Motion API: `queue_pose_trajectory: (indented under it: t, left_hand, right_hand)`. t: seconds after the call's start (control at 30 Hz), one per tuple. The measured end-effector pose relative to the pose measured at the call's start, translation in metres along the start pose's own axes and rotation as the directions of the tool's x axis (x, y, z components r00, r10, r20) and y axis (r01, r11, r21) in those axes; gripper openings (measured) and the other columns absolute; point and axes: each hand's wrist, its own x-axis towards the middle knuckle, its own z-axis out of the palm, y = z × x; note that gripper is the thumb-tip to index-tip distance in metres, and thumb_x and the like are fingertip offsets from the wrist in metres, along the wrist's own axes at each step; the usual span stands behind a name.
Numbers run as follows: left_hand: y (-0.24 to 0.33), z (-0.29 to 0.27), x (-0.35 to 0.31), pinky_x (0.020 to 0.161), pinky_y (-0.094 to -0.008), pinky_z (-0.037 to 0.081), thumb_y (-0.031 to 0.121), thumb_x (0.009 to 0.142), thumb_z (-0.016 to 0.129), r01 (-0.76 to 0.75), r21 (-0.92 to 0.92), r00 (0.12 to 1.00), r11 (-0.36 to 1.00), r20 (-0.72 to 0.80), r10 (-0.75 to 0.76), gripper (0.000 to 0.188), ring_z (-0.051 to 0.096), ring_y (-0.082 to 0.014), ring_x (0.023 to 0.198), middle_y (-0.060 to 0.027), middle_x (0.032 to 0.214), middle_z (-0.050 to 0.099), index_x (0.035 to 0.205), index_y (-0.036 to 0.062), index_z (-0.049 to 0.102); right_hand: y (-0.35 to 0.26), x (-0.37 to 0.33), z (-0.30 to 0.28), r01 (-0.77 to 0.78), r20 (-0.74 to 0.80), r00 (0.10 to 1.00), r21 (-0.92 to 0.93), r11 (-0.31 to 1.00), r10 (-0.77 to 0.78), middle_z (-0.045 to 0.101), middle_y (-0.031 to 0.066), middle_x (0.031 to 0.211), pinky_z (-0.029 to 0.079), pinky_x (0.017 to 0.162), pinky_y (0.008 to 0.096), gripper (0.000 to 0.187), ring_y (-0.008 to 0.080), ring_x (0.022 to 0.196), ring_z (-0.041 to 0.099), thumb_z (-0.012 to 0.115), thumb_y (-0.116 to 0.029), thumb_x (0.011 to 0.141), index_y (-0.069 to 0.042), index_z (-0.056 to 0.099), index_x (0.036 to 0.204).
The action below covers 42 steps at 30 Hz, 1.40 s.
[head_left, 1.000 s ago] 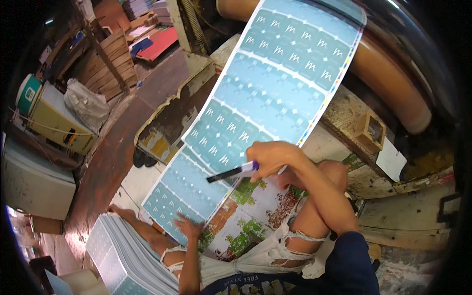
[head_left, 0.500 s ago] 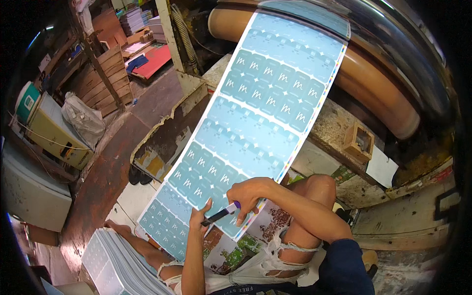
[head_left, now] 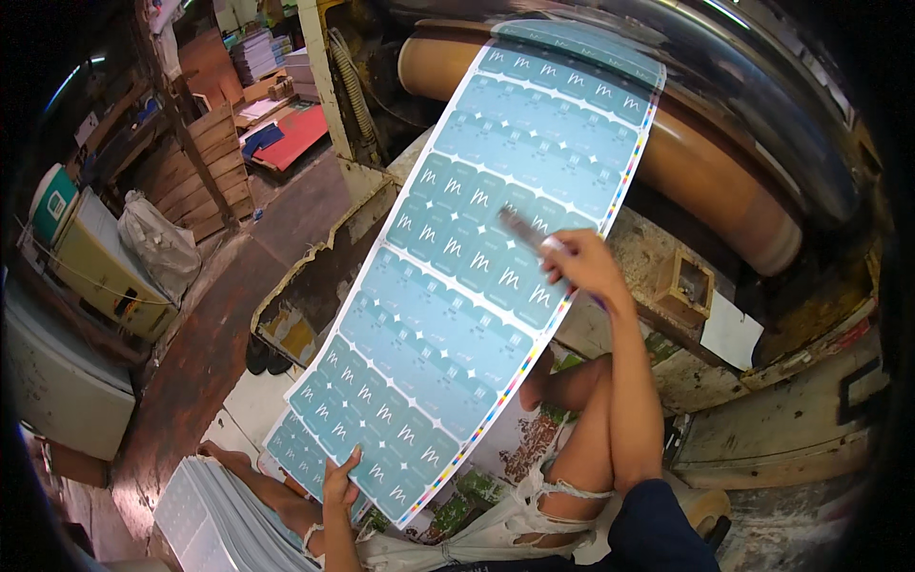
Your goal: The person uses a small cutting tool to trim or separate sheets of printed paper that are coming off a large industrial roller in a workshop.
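Note:
A long light-blue and teal printed sheet [head_left: 448, 296] hangs from a big roller down toward my lap. My left hand [head_left: 341, 481] pinches its near edge, thumb on top and the other fingers partly hidden beneath. Over the right part of the sheet, my right hand [head_left: 589, 267] grips a flat-bladed knife [head_left: 522, 231], blurred by motion, with some purple at its handle. Its blade points up and left across the print; whether it touches the sheet I cannot tell. Another printed sheet [head_left: 294, 452] shows under the near left corner.
Brown rollers [head_left: 724, 191] of a machine span the far side. A small wooden box [head_left: 684, 284] and a white paper [head_left: 732, 329] lie on the ledge at right. By my left leg stands a thick stack of printed sheets [head_left: 205, 510]. Farther left is a pale sack [head_left: 157, 234].
The sheet has come down toward me, showing more print below the roller. My left hand moved down and left with its edge. My right hand swung the knife up and away from it.

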Motion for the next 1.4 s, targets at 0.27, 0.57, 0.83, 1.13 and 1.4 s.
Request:
queue_pose_trajectory:
  t: [0.27,0.57,0.83,1.13,1.4]
  left_hand:
    - [-0.009,-0.007,-0.001,0.089,-0.0367,0.051,-0.002,0.081,0.069,-0.122,0.015,0.991,0.992,-0.06,0.123,0.058,0.058,-0.026,0.105,-0.0128,0.117,0.057,0.132,0.0008,0.041]
    - [-0.016,-0.093,-0.018,0.084,-0.0357,0.054,-0.001,0.084,0.065,-0.009,0.189,0.994,0.982,-0.104,0.029,0.05,0.063,-0.0266,0.095,-0.0127,0.112,0.062,0.13,-0.002,0.044]
    - [-0.044,-0.136,-0.032,0.077,-0.0373,0.056,0.001,0.084,0.064,-0.056,0.118,0.951,0.991,-0.297,0.089,0.048,0.065,-0.0277,0.092,-0.0189,0.109,0.062,0.127,-0.0042,0.044]
    - [-0.058,-0.208,-0.058,0.083,-0.0427,0.056,0.003,0.089,0.057,-0.178,0.236,0.912,0.955,-0.325,0.251,0.046,0.062,-0.0272,0.101,-0.0166,0.117,0.057,0.132,0.0009,0.041]
    - [-0.027,-0.276,-0.083,0.092,-0.045,0.051,0.007,0.086,0.066,-0.141,0.318,0.829,0.938,-0.48,0.288,0.057,0.06,-0.0316,0.106,-0.0175,0.122,0.055,0.135,0.0004,0.037]
  right_hand:
    - [0.016,0.078,-0.16,0.329,-0.717,0.672,0.065,0.942,-0.186,0.066,0.0088,0.074,0.043,0.039,0.0245,0.029,0.0106,0.049,0.057,0.055,-0.025,0.095,0.001,0.066,0.102]
    - [0.155,0.059,-0.069,0.146,-0.602,0.791,0.017,0.989,-0.106,0.065,0.0072,0.073,0.043,0.046,0.0252,0.025,0.0106,0.053,0.057,0.063,-0.021,0.09,0.001,0.068,0.102]
    - [0.141,0.059,-0.052,0.221,-0.398,0.673,-0.697,0.682,-0.624,0.043,0.0042,0.143,0.051,0.08,0.0346,0.08,0.0263,0.101,0.061,0.056,0.013,0.067,-0.029,0.052,0.135]
    - [0.142,0.085,-0.079,0.289,-0.161,0.904,-0.452,0.844,-0.396,0.068,0.0195,0.097,0.052,0.06,0.0324,0.048,0.0257,0.065,0.069,0.052,0.003,0.073,-0.013,0.068,0.116]
    - [0.14,0.086,-0.071,0.339,-0.025,0.923,-0.422,0.841,-0.385,0.063,0.0245,0.071,0.052,0.058,0.0329,0.039,0.021,0.057,0.068,0.056,-0.001,0.075,-0.007,0.069,0.112]
